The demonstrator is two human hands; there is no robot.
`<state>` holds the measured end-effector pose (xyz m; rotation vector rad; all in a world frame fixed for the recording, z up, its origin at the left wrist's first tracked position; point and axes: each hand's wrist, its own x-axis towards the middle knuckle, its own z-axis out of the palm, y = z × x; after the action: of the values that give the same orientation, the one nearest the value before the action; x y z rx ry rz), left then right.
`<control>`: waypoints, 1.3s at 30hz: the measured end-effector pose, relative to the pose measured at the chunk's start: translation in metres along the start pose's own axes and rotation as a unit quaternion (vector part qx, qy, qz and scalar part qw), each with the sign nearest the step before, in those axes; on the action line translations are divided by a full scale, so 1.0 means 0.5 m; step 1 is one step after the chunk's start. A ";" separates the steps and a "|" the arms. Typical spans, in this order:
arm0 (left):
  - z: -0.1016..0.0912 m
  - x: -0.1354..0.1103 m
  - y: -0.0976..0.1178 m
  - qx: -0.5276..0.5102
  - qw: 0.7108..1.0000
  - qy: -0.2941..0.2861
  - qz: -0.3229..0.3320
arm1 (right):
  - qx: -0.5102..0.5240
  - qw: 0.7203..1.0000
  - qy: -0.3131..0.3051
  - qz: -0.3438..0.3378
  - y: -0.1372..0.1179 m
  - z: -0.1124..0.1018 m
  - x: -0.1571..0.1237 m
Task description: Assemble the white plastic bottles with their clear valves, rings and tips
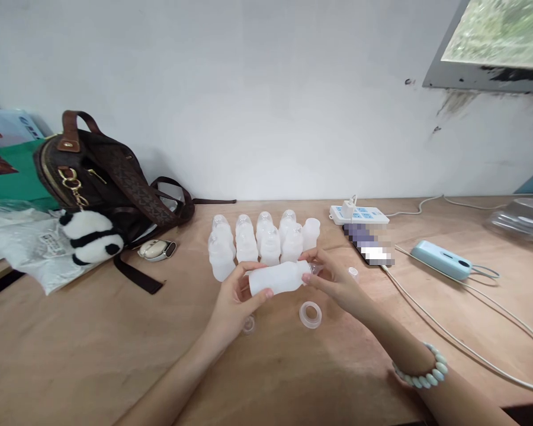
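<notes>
A frosted white baby bottle lies nearly level between my hands above the table. My left hand is closed around its base end, thumb in front. At the other end, my right hand pinches around the neck, where a clear nipple sticks out, partly hidden by the fingers. Below the bottle, a translucent screw ring rests on the table. Near my left wrist lies a small clear piece, partly covered. Behind my hands stand several capped bottles in rows, with an uncapped one at the right end.
To the left are a brown backpack with a panda charm, a plastic bag and a watch. At right sit a power strip, a phone, a blue power bank, a white cable and a clear container.
</notes>
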<state>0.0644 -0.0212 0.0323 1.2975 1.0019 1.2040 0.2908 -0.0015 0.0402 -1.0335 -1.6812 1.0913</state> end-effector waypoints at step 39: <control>0.003 -0.031 -0.003 0.154 0.969 0.054 0.187 | -0.572 0.808 0.011 0.141 0.024 -0.096 0.001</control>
<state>0.0636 -0.0365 0.0293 1.7385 1.0851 1.4543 0.3380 0.0137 0.0412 -2.0639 -2.2184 0.0714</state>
